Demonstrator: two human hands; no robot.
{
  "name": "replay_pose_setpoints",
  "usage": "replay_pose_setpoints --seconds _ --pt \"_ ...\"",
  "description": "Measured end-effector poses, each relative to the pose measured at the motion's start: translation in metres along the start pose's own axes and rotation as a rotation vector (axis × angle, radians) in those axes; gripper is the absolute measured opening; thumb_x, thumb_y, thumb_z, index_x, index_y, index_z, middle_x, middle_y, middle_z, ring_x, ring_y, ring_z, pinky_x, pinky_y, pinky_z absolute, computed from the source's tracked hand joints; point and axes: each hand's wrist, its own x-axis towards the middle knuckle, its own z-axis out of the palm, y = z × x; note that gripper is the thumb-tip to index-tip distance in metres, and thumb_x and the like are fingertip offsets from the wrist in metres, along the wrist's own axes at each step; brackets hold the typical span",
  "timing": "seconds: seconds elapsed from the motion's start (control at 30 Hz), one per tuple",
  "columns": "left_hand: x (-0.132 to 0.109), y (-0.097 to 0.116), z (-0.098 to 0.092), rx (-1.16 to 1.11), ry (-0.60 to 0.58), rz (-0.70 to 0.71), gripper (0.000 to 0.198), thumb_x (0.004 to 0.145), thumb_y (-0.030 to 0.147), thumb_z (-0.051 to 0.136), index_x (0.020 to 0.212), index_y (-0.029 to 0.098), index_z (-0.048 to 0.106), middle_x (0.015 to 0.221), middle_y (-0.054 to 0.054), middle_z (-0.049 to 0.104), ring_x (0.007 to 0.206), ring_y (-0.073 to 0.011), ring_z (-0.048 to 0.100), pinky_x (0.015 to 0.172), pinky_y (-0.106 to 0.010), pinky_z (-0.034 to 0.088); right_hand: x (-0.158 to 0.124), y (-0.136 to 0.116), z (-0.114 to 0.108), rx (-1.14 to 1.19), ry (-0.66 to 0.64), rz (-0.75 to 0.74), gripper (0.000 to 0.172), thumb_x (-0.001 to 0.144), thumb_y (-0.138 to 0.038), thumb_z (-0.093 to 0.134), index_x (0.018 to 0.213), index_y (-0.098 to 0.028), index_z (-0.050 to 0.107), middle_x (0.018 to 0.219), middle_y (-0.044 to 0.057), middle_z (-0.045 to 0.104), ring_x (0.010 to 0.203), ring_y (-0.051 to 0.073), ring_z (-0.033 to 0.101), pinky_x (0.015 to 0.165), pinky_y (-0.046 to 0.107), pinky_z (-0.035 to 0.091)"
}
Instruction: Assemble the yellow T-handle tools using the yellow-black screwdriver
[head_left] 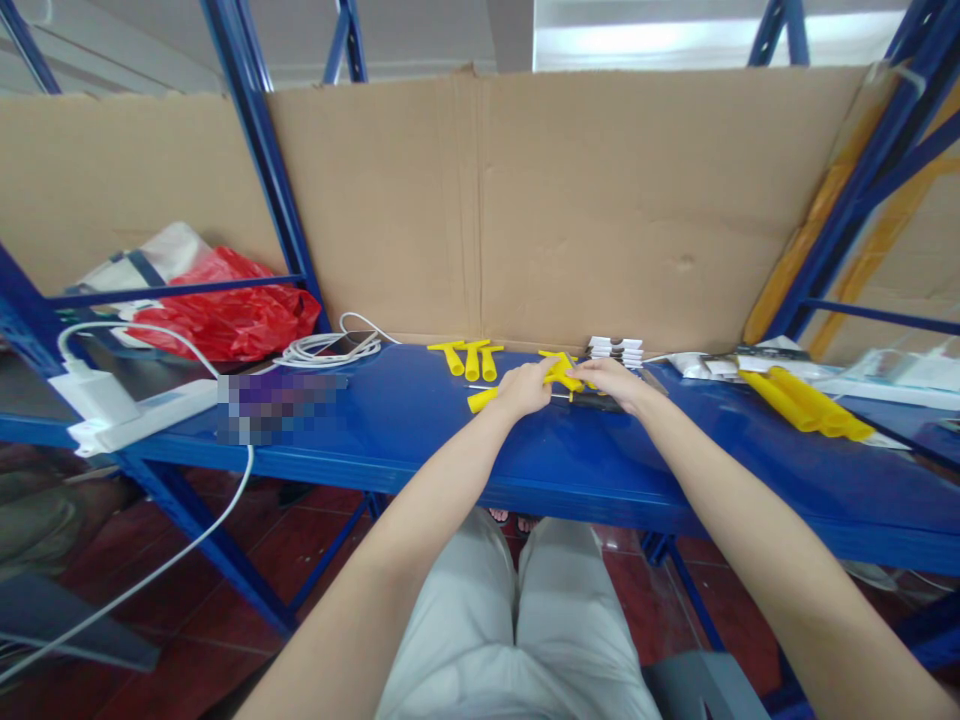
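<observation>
My left hand (pixel 526 388) is closed on a yellow plastic T-shaped piece (pixel 561 374). The fingers of my right hand (pixel 611 380) pinch the same piece from the other side; what else they hold, if anything, is too small to make out. A yellow tube-like end (pixel 482 400) sticks out to the left beside my left hand, its rest hidden. Below my right hand lies a black-handled tool (pixel 596 402) with a thin metal shaft. Several more yellow T-shaped pieces (pixel 472 360) stand in a row behind my left hand.
The blue shelf top (pixel 420 420) ends at a cardboard wall (pixel 600 200). Behind my right hand is a stack of white pieces (pixel 615 352). Yellow tubes (pixel 810 402) lie at right. A coiled white cable (pixel 326 350), power strip (pixel 157 415) and red bag (pixel 225 305) are at left.
</observation>
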Motion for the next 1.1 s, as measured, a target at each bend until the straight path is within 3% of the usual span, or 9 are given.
replay_pose_setpoints --seconds 0.2,0.37,0.43,0.5,0.6,0.7,0.87,1.1 --pt "0.0 0.0 0.0 -0.014 0.001 -0.001 0.057 0.088 0.02 0.048 0.144 0.028 0.044 0.132 -0.005 0.063 0.118 -0.0258 0.061 0.098 -0.041 0.05 0.003 0.004 0.0 -0.031 0.01 -0.014 0.022 0.07 -0.039 0.067 0.069 -0.016 0.069 0.068 0.002 0.065 0.065 0.014 0.053 0.059 0.024 0.038" --pt "0.001 0.0 0.0 -0.019 0.008 0.007 0.058 0.088 0.02 0.048 0.145 0.03 0.043 0.132 -0.004 0.063 0.118 -0.0254 0.061 0.097 -0.04 0.05 0.017 0.016 -0.008 -0.037 0.05 -0.089 0.02 0.078 -0.036 0.064 0.082 -0.017 0.069 0.085 0.006 0.07 0.077 0.016 0.061 0.072 0.027 0.047" --pt "0.001 0.0 0.001 -0.021 0.018 0.009 0.058 0.088 0.02 0.048 0.145 0.029 0.043 0.132 -0.004 0.063 0.118 -0.0257 0.061 0.097 -0.039 0.05 0.023 0.024 -0.015 -0.141 0.142 -0.098 0.021 0.081 -0.029 0.06 0.094 -0.016 0.069 0.096 0.01 0.071 0.086 0.019 0.064 0.08 0.031 0.049" --pt "0.001 0.0 0.001 -0.024 0.027 0.012 0.058 0.088 0.02 0.048 0.145 0.029 0.043 0.131 -0.005 0.063 0.118 -0.026 0.061 0.097 -0.04 0.05 0.027 0.033 -0.026 -0.34 0.258 -0.065 0.033 0.079 -0.02 0.058 0.111 -0.014 0.065 0.107 0.014 0.069 0.099 0.025 0.063 0.091 0.039 0.047" --pt "0.0 0.001 0.001 -0.029 0.031 0.014 0.057 0.089 0.021 0.049 0.145 0.029 0.044 0.13 -0.005 0.064 0.118 -0.0258 0.061 0.098 -0.04 0.05 0.029 0.051 -0.046 -0.655 0.339 0.001 0.051 0.075 -0.015 0.058 0.126 -0.017 0.06 0.124 0.018 0.062 0.12 0.035 0.053 0.1 0.055 0.039" --pt "0.0 0.001 0.0 -0.026 0.022 0.006 0.056 0.089 0.022 0.049 0.144 0.03 0.044 0.129 -0.005 0.065 0.118 -0.0257 0.061 0.098 -0.04 0.05 0.031 0.076 -0.065 -0.793 0.347 0.083 0.053 0.071 -0.015 0.058 0.124 -0.021 0.063 0.132 0.019 0.057 0.125 0.04 0.047 0.101 0.065 0.034" --pt "0.0 0.002 -0.001 -0.023 0.012 0.011 0.057 0.089 0.021 0.049 0.145 0.03 0.043 0.13 -0.005 0.064 0.119 -0.0255 0.06 0.098 -0.039 0.05 0.04 0.108 -0.083 -0.846 0.342 0.133 0.04 0.067 -0.023 0.06 0.105 -0.027 0.072 0.12 0.016 0.062 0.119 0.042 0.049 0.09 0.07 0.038" --pt "-0.001 0.003 -0.002 -0.027 0.006 0.014 0.057 0.089 0.022 0.047 0.145 0.03 0.043 0.132 -0.003 0.063 0.119 -0.0251 0.06 0.098 -0.039 0.05 0.042 0.11 -0.083 -0.759 0.29 0.183 0.027 0.063 -0.021 0.063 0.087 -0.027 0.076 0.11 0.016 0.064 0.117 0.045 0.049 0.091 0.076 0.032"
